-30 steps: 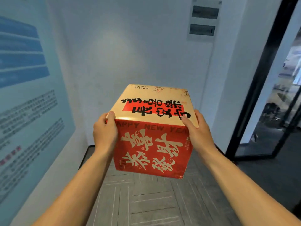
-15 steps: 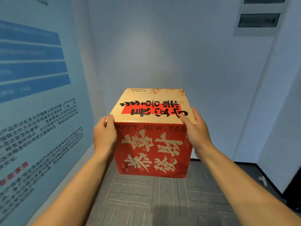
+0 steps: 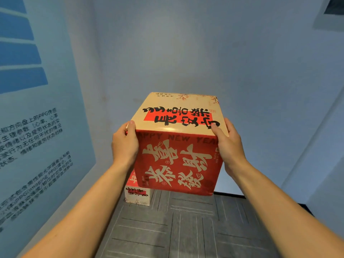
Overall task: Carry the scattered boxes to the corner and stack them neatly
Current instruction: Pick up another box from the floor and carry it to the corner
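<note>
Clamped with the left hand [image 3: 124, 146] flat on the left side of the red-and-cream New Year gift box [image 3: 176, 161], with the thumb hooked over the top front edge. Clamped likewise with the right hand [image 3: 229, 146] on the opposite side, with the thumb lapped onto the cream lid and the fingers hidden behind. Squeezing inward from both sides, with nothing under the base.

Held in the air, roughly level, red front face toward the camera, above the grey carpet tiles [image 3: 186, 229] and short of the pale back wall [image 3: 186, 53]. Lower and to the left, partly hidden behind the carried carton, another printed box [image 3: 138, 197] on the floor, near where the back wall meets the blue poster panel [image 3: 37, 127].

Probably light for its bulk, judging by a side squeeze alone carrying it. Stiff cardboard by the look of it, with glossy print, so likely slippery under the palms. Better taken lower, with fingers under the bottom edges, before setting down. Likely to dent at the corners and lid if landed skewed.
</note>
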